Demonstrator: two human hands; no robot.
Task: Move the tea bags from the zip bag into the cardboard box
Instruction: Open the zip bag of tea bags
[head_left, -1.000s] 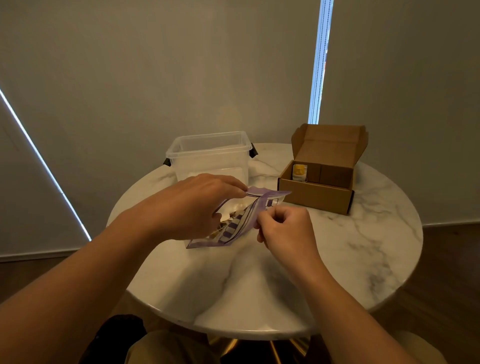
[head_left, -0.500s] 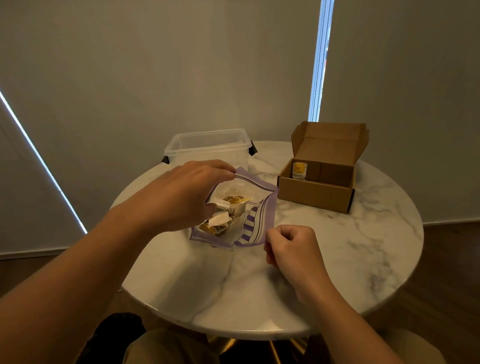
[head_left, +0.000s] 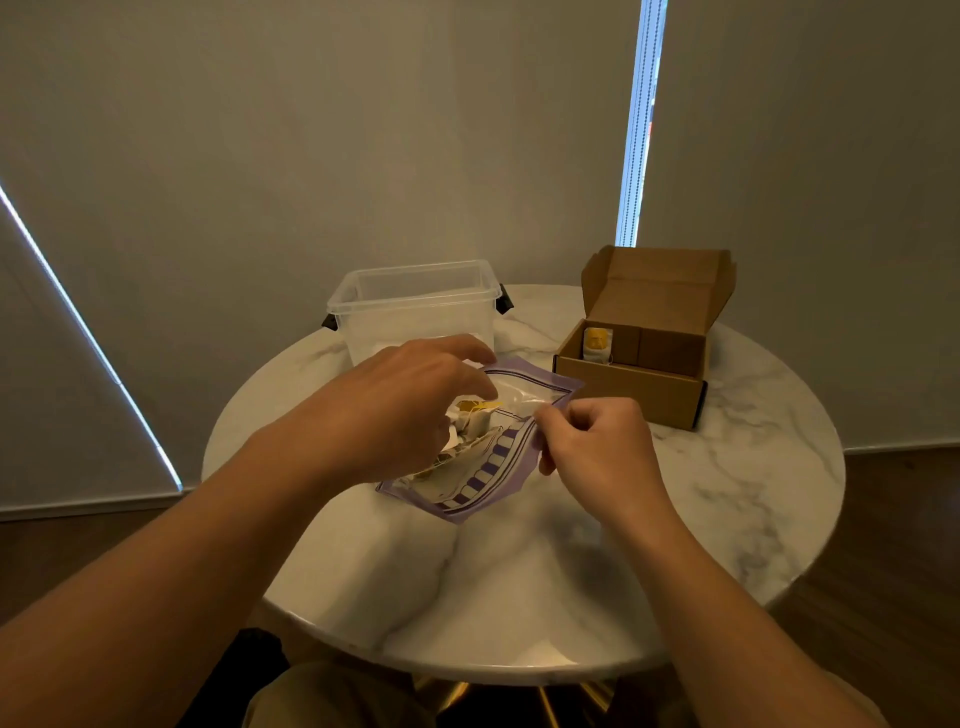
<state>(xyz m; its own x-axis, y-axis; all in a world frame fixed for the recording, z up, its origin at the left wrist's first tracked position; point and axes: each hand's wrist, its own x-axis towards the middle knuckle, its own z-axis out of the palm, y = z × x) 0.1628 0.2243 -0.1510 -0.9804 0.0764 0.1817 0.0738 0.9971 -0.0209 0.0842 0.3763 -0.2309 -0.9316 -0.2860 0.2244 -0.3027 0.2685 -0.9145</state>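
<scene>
You have a round marble bench; at its eleven o'clock, by the far edge, stands a clear plastic tub.

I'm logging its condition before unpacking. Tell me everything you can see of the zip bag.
The zip bag is clear plastic with a purple border and a purple-and-white striped band. It lies on the marble table, before the clear tub and left of the cardboard box, its far edge raised. Inside show tea bags with yellow tags. The left hand pinches its far edge; the right hand pinches its right edge.
</scene>
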